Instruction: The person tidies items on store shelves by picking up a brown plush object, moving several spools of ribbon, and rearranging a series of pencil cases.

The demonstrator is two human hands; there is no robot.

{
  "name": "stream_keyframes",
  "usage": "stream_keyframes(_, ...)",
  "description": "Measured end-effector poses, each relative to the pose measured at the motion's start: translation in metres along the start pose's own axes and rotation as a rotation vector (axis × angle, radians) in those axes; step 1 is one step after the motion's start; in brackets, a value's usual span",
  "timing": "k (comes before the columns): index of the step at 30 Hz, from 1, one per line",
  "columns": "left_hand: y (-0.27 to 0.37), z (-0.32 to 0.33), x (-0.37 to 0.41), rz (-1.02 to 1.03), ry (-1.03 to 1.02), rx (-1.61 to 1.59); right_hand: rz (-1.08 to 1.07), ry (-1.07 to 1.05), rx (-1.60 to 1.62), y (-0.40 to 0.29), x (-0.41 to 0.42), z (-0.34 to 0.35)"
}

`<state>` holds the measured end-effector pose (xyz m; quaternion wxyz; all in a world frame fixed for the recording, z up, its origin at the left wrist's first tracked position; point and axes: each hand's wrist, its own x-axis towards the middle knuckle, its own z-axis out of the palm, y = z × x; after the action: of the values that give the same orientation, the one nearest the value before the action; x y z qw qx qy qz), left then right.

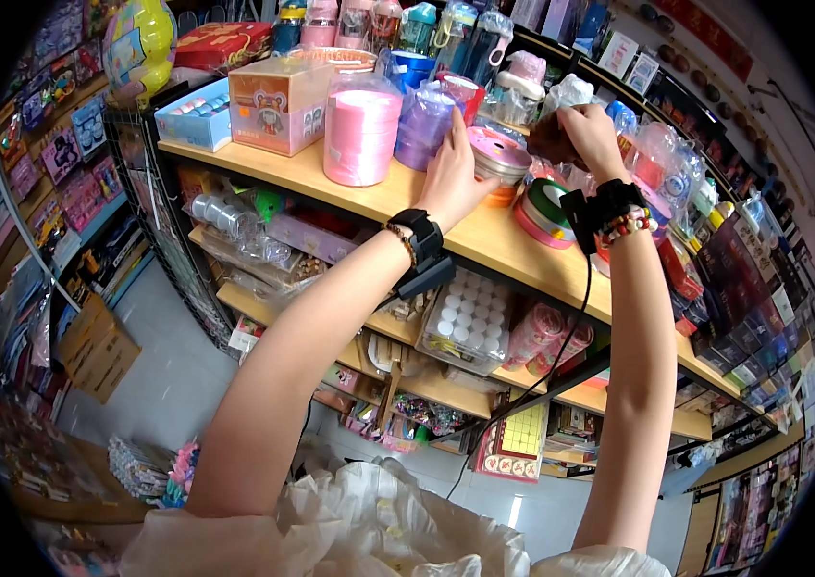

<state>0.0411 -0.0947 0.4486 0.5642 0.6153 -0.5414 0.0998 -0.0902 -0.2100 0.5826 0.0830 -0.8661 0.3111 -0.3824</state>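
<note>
My left hand (pixel 453 173) reaches over the wooden shelf top, its fingers against a purple ribbon roll (pixel 422 126) in clear wrap and its thumb by a stack of flat ribbon spools (pixel 497 155). It seems to rest between the two. Farther right, my right hand (pixel 588 137) is raised above the shelf with curled fingers; its fingertips are in shadow, so what it may hold is unclear. Left of the purple roll stands a wrapped pink ribbon roll (pixel 361 133). Below my right hand lie green, white and pink ribbon spools (pixel 548 213). Both wrists wear black straps and beaded bracelets.
An orange-and-pink box (pixel 278 108) and a blue box (pixel 198 119) stand on the shelf's left end. Drink bottles (pixel 418 29) line the back. Lower shelves hold a clear box of white-capped items (pixel 466 317). A black cable (pixel 566 339) hangs from my right wrist.
</note>
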Motion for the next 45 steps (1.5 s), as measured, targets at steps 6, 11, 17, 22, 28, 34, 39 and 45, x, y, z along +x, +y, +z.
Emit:
stream_keyframes(6,0.005,0.004,0.002,0.022,-0.023,0.049,-0.198,-0.104,0.133,0.012,0.018,0.061)
stream_keyframes(11,-0.006,0.0,0.003,0.032,-0.011,0.077,-0.021,-0.198,-0.183,-0.015,0.008,0.077)
stream_keyframes(17,-0.005,0.002,0.0,0.08,0.035,0.091,-0.083,-0.219,-0.342,-0.032,-0.017,0.054)
stream_keyframes(22,0.007,0.004,0.001,0.062,-0.013,0.155,-0.084,-0.15,-0.282,-0.013,-0.018,0.058)
stream_keyframes(28,0.001,0.005,0.004,0.014,0.021,0.047,-0.097,-0.169,-0.251,-0.014,-0.019,0.057)
stream_keyframes(34,-0.006,0.007,0.003,0.071,0.044,0.046,-0.194,-0.203,-0.378,-0.042,-0.049,0.036)
stream_keyframes(39,-0.006,0.008,0.001,0.097,0.077,0.052,-0.245,-0.355,-0.131,-0.055,-0.053,0.026)
stream_keyframes(45,-0.006,0.009,0.005,0.065,0.06,0.064,-0.489,-0.189,-0.01,-0.027,-0.047,0.046)
